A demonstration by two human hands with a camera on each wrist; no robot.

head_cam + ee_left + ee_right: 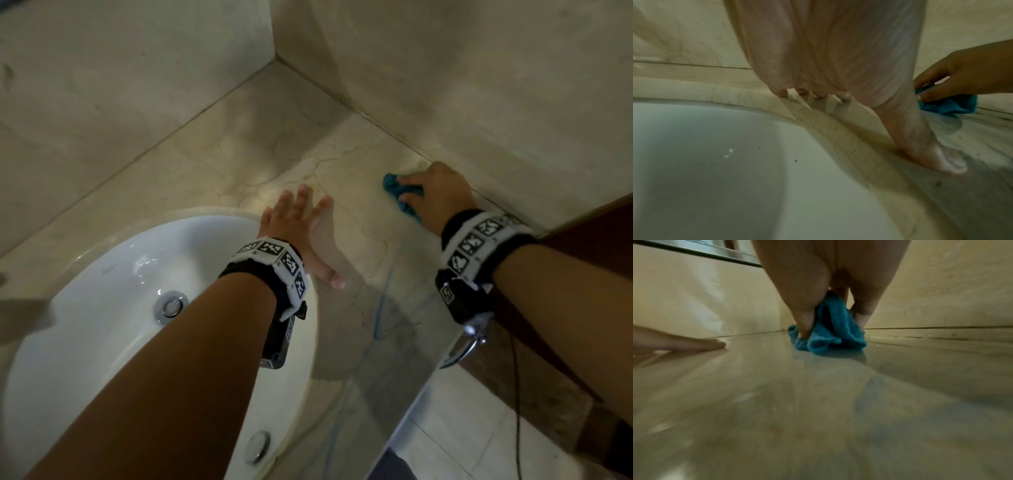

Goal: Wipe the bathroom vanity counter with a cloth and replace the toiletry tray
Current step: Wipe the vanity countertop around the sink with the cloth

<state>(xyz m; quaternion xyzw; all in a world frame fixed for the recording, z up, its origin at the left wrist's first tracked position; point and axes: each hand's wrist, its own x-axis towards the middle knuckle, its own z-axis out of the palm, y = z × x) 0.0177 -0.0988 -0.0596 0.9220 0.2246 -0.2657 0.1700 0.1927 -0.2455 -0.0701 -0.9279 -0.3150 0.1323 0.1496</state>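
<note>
A bunched teal cloth [399,193] lies on the beige marble counter [260,164] close to the right wall. My right hand [435,195] grips it from above, with thumb and fingers curled round the folds, as the right wrist view shows around the cloth [830,331]. My left hand [301,226] rests flat on the counter beside the sink, fingers straight and spread, thumb stretched toward me. In the left wrist view its fingertips [783,93] touch the stone rim, and the cloth [949,105] shows at the right. No toiletry tray is in view.
A white oval sink [102,274] with a chrome drain [170,306] fills the lower left. Marble walls [479,85] meet in a corner behind the counter. A dark wooden edge [589,233] and a chrome handle [462,349] sit at the right, with tiled floor [462,428] below.
</note>
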